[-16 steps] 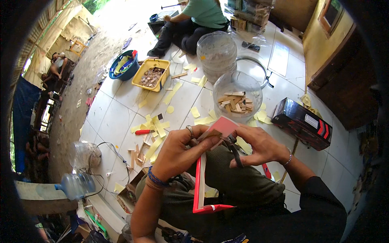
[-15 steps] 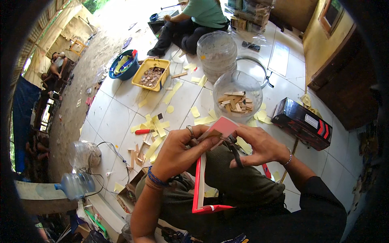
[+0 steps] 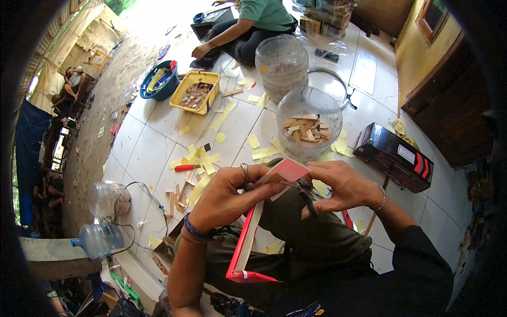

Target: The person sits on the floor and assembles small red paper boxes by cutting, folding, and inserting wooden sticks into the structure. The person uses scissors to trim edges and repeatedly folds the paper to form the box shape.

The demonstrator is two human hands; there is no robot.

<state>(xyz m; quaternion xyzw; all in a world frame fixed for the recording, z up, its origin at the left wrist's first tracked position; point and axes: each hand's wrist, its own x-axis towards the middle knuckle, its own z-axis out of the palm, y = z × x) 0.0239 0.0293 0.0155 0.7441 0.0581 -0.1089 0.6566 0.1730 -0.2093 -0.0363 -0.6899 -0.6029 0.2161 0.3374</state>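
Observation:
Above my lap, my left hand [image 3: 227, 194] pinches a thin red strip [image 3: 244, 253] between thumb and fingers. The strip is pale along its inner side and bends at a corner over my thigh. At its upper end sits a pinkish-red flap [image 3: 291, 171] with a white border, just past my left fingertips. My right hand [image 3: 343, 185] is closed around dark-handled scissors [image 3: 308, 201], thumb on one loop. Their blades lie at the flap's lower edge, mostly hidden by it and by my fingers.
Ahead are a clear tub [image 3: 309, 129] of wood strips, a yellow basin [image 3: 196, 91] of small pieces and a blue basin [image 3: 160, 82]. Yellow paper scraps [image 3: 202, 158] and a red-handled tool [image 3: 186, 168] lie left. A black box [image 3: 395, 157] stands right. A co-worker [image 3: 259, 26] sits beyond.
The red strip's lower corner has swung left, and both my hands have shifted slightly with it. The co-worker's hand has come down near their leg.

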